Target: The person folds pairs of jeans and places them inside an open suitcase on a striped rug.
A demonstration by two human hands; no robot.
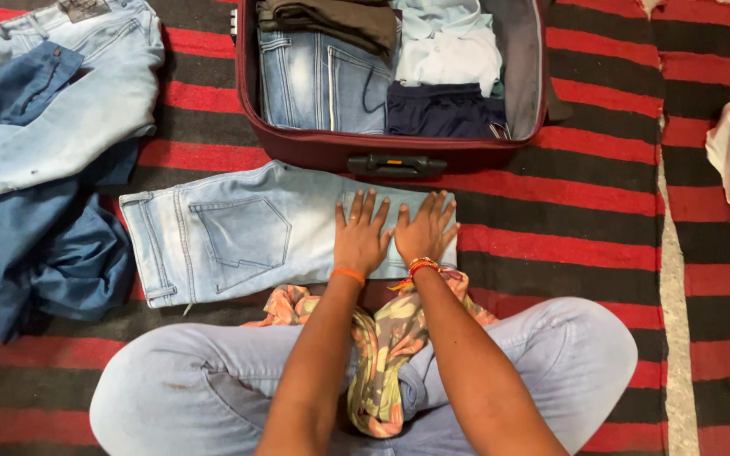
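Two flat, unclenched hands, left hand (361, 230) and right hand (425, 230), side by side, palms pressing folded light-blue jeans (238, 236), grasping nothing, jeans on striped rug (585, 211) just in front of open maroon suitcase (314, 150), heaped denim (35, 169) left of suitcase.

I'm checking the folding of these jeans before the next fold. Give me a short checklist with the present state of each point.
1. Both hands flat on the folded jeans: ok; left hand and right hand press side by side near the right end.
2. Jeans lie flat on the striped rug: ok.
3. Legs lined up edge to edge: cannot tell, hands cover that end.
4. Suitcase open: ok.
5. Free room in suitcase: not ok, folded clothes fill the visible part.
6. Other jeans pile kept apart: ok, touching only near the waistband.
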